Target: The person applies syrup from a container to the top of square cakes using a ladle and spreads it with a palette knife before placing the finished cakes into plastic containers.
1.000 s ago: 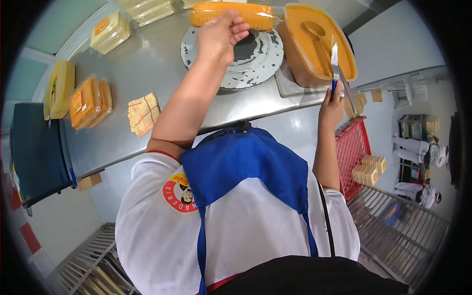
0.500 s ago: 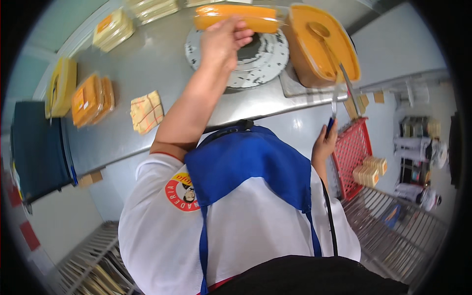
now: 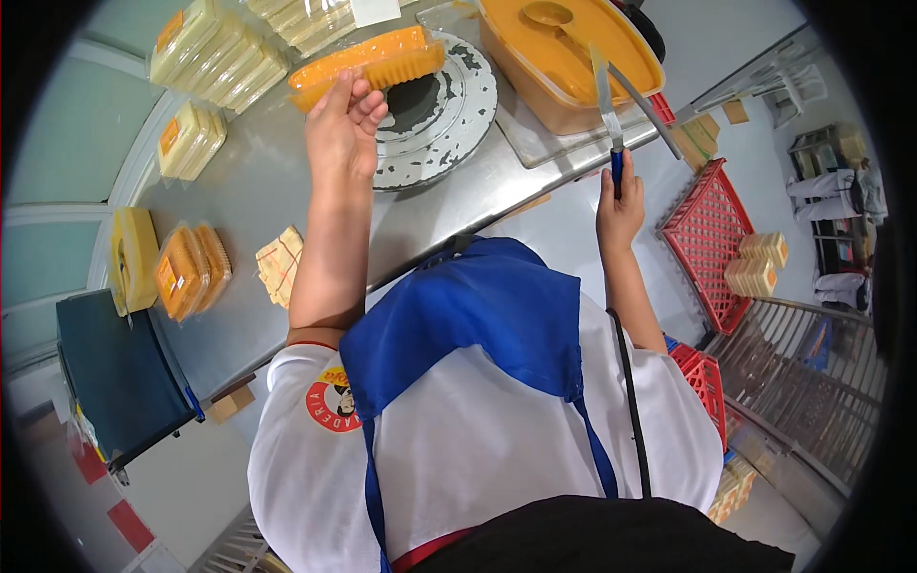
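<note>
My left hand [image 3: 346, 129] grips the near edge of a long clear plastic container [image 3: 368, 67] with an orange-topped filling. It holds the container over the left part of a worn round turntable [image 3: 444, 129]. In my right hand [image 3: 621, 202] is a spatula [image 3: 606, 103] with a blue handle, its blade pointing away from me. The blade overlaps the near side of a tub of orange cream [image 3: 573, 57]; whether it touches the tub I cannot tell. A ladle [image 3: 546, 13] rests in the cream, its handle sticking out over the near right rim.
Stacks of clear packs [image 3: 220, 53] line the table's far left. Orange packs [image 3: 191, 269], a yellow container [image 3: 134, 260] and a folded checked cloth [image 3: 279, 265] lie nearer. On the right are a red crate [image 3: 709, 244] and a metal rack [image 3: 798, 382].
My left hand has carried the container leftward and tilted it. My right hand has risen with the spatula, bringing its blade up beside the tub. The whole view has shifted.
</note>
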Tool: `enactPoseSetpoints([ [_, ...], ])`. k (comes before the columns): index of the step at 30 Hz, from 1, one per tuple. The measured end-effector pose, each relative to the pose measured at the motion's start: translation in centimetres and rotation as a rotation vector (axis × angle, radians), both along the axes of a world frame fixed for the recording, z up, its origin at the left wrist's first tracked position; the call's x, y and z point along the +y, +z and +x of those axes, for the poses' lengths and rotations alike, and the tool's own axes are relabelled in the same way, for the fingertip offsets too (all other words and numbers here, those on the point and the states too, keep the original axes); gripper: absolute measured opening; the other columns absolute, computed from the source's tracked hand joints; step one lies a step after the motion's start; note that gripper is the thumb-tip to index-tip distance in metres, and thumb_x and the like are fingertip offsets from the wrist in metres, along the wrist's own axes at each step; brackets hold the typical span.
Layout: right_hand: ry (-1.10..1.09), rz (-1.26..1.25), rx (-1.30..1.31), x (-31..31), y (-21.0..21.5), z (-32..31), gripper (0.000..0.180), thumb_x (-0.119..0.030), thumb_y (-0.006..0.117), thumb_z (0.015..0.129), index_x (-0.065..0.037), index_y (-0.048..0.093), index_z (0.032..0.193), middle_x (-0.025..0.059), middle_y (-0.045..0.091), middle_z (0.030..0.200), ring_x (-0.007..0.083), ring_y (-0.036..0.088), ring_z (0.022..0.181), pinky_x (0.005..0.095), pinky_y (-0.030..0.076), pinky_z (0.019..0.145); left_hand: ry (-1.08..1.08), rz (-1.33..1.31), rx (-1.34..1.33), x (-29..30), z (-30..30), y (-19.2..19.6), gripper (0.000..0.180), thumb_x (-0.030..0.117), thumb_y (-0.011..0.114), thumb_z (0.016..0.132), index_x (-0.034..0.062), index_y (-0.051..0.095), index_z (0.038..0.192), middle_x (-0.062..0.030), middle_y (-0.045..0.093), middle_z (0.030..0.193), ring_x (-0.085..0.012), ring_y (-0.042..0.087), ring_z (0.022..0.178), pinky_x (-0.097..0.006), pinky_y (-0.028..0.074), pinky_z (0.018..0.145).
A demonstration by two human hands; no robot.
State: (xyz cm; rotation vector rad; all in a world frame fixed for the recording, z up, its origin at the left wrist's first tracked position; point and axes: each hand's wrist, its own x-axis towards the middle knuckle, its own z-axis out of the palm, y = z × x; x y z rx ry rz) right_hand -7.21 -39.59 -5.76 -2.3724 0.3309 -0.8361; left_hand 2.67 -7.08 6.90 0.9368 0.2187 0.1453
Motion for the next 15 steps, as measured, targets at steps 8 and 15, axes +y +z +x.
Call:
enactPoseSetpoints([
  [8, 0.224, -0.002, -0.027, -0.6, -2.9, -1.8, 0.042, -0.019, 0.066, 0.082, -0.019, 0.056, 0.123, 0.004, 0.05, 0.072, 0.0153, 0.05, 0.06, 0.0272, 0.043, 0.058, -0.002, 0.096, 0.137, 0.3, -3.9, -7.4, 0.021, 0.014, 0.056, 0.089, -0.0025, 0.058, 0.101, -0.0048, 0.06, 0.076, -0.0131, 0.059, 0.065, -0.027, 0.053, 0.062],
  [15, 0.265, 0.019, 0.21, 1.1, -4.6, -0.8, 0.038, -0.02, 0.067, 0.081, -0.022, 0.06, 0.118, 0.0045, 0.055, 0.078, 0.0149, 0.057, 0.066, 0.0278, 0.047, 0.062, -0.426, 0.282, 0.218, 0.4, -5.1, -7.1, 0.024, 0.014, 0.054, 0.09, -0.0018, 0.059, 0.108, -0.0081, 0.064, 0.085, -0.0135, 0.061, 0.068, -0.027, 0.053, 0.066],
])
